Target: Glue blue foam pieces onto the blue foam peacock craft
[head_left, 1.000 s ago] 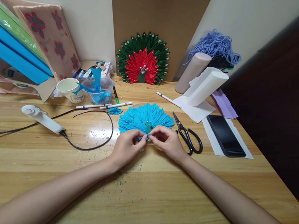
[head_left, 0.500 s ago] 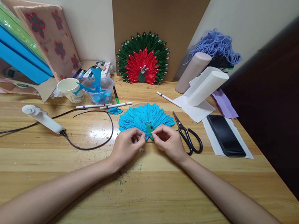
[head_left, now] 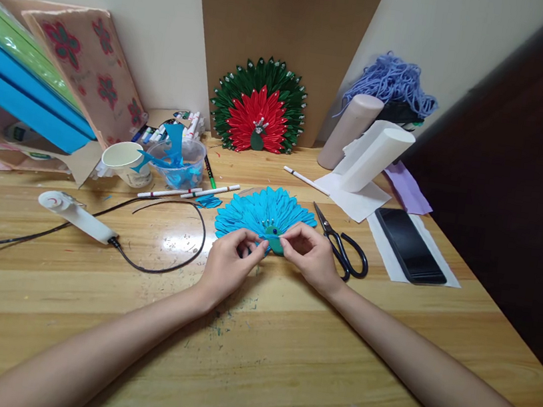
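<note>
A blue paper peacock fan (head_left: 263, 212) lies flat on the wooden table (head_left: 281, 353), with a small green body piece (head_left: 273, 233) at its lower middle. My left hand (head_left: 229, 265) pinches the fan's lower edge just left of the green piece. My right hand (head_left: 309, 254) pinches at the green piece from the right, fingertips nearly meeting the left hand's. What exactly sits between the fingertips is too small to tell.
Black scissors (head_left: 343, 246) lie right of the fan, a phone (head_left: 409, 246) on white paper further right. A glue gun (head_left: 75, 216) with its black cord lies at left. Behind stand a paper cup (head_left: 126, 161), a plastic tub (head_left: 179, 162), markers, foam rolls (head_left: 376, 157), and a red-green peacock fan (head_left: 261, 106).
Both hands shifted slightly up and right along the fan's lower edge. The green body piece is now more exposed between the fingertips.
</note>
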Available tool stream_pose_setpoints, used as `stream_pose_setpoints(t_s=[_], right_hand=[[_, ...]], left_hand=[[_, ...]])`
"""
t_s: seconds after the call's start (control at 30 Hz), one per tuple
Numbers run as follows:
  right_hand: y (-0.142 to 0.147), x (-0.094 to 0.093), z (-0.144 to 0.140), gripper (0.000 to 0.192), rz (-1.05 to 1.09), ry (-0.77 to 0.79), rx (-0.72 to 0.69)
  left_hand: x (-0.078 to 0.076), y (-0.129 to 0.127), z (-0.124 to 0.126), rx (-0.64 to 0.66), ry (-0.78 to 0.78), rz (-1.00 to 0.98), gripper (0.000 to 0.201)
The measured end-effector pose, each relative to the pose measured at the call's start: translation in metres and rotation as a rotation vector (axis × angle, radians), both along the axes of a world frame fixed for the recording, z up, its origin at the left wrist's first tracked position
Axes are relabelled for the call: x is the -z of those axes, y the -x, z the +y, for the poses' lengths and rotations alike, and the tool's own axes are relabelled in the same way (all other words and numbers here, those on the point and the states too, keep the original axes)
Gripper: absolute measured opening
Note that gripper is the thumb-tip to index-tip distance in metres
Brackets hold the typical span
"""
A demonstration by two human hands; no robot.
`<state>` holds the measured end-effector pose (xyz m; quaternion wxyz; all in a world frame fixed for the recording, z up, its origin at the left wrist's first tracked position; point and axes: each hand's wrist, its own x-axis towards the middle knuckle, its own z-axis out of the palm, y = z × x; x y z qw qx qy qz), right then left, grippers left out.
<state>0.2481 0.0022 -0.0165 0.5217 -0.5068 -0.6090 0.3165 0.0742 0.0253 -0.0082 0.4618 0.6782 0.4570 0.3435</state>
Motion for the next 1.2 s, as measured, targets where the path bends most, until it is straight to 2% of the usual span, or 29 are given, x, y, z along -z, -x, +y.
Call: stream_pose_setpoints(t_s=[0.2,0.57,0.97,1.2], right_hand=[[0.0018,-0.0038,-0.0043,0.005,-0.122,-0.045,-0.057],[0.0026,-0.0054,-0.0049,0.004,-0.215,-0.103,-0.102],[0.0031,-0.0098,-0.0034,0.012,-0.223,0.026,-0.141],[0.002,-0.0077,-0.0036,0.013,-0.19,0.061,-0.11]], left_hand=[[-0.0028,-0.0008,0.0024,-0.011,0.033,-0.082,0.028],[-0.0055,-0.0011,0.0018,0.026,0.064,-0.124,0.026],[-0.005,0.0002,0.0008,0.08,0.015,-0.028,0.026],[-0.0058,-0.0001,0.0004,0.094,-0.013,0.013,0.027]])
